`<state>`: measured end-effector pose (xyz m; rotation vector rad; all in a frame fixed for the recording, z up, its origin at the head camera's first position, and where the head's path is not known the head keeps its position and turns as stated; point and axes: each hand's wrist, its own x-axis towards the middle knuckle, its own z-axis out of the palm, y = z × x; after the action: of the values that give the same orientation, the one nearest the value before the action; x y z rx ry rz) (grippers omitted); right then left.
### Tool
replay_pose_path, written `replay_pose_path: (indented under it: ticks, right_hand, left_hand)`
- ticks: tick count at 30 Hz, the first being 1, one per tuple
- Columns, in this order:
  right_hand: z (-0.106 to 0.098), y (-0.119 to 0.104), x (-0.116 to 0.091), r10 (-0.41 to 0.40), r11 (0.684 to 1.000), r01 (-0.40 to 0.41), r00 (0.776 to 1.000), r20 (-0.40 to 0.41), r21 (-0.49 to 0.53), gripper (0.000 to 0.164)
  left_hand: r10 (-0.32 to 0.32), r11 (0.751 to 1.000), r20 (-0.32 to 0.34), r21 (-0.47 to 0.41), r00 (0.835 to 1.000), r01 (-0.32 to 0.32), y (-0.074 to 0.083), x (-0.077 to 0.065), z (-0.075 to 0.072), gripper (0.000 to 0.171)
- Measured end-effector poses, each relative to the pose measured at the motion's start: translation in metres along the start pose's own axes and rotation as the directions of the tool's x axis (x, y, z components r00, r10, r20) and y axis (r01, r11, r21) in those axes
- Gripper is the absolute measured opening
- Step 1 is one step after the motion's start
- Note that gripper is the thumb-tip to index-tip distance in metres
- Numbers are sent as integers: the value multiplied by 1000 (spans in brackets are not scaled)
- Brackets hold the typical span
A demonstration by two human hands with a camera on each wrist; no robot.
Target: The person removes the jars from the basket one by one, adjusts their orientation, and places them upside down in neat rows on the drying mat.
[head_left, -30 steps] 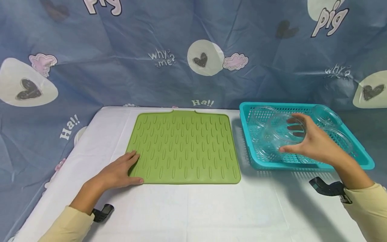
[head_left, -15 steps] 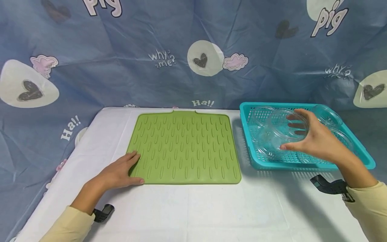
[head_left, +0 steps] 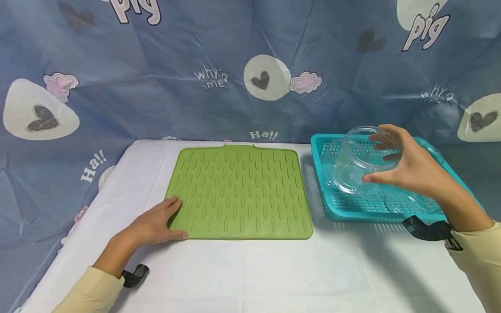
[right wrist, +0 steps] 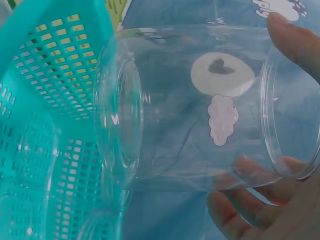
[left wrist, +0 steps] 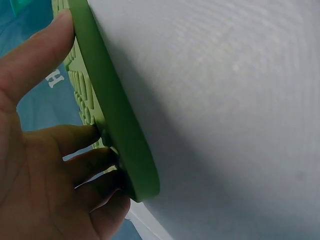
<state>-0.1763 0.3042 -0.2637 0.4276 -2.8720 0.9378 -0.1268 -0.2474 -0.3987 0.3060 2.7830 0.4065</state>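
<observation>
A clear plastic jar point(head_left: 350, 163) is in my right hand point(head_left: 411, 167), gripped near its open rim between thumb and fingers. It is tilted and raised over the turquoise basket point(head_left: 372, 216). In the right wrist view the jar point(right wrist: 175, 115) has nothing visible inside, and its base stands close to the basket wall point(right wrist: 65, 45). At the near left corner of a green ridged mat point(head_left: 238, 195), my left hand point(head_left: 154, 221) rests with fingers spread. Thumb and fingertips touch the mat's edge point(left wrist: 112, 95) in the left wrist view.
More clear plastic containers point(head_left: 403, 202) lie in the basket, partly hidden by my right hand and arm. A white cloth point(head_left: 242, 274) covers the table. Behind it hangs a blue printed curtain point(head_left: 219, 34).
My right hand has lifted the jar upward out of the group in the basket, so its side and base now show. My left hand stays at the mat's corner.
</observation>
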Motion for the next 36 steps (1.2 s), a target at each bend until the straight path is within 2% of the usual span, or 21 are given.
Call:
replay_pose_path:
  ticks: [8, 17, 24, 31, 36]
  right_hand:
    - [-3, -10, 14, -38, 999, 38, 999, -11, 2, 115]
    - [-3, -26, 32, -40, 999, 39, 997, 60, 27, 112]
    - [7, -35, 46, -95, 994, 89, 990, 101, 67, 109]
    - [23, -43, 57, -124, 992, 118, 980, 158, 47, 109]
    - [36, -50, 65, -159, 987, 153, 970, 185, 44, 109]
  left_hand:
    - [-8, 1000, -10, -3, 1000, 8, 0, -1, 0, 105]
    - [-12, 1000, -23, -5, 1000, 12, -2, -3, 1, 104]
    - [-3, 1000, -14, -26, 1000, 3, 0, -3, 1, 103]
    - [30, 999, -8, -42, 1000, -30, -2, -1, 0, 109]
    - [15, 1000, 4, -25, 1000, -15, 1, 0, 0, 109]
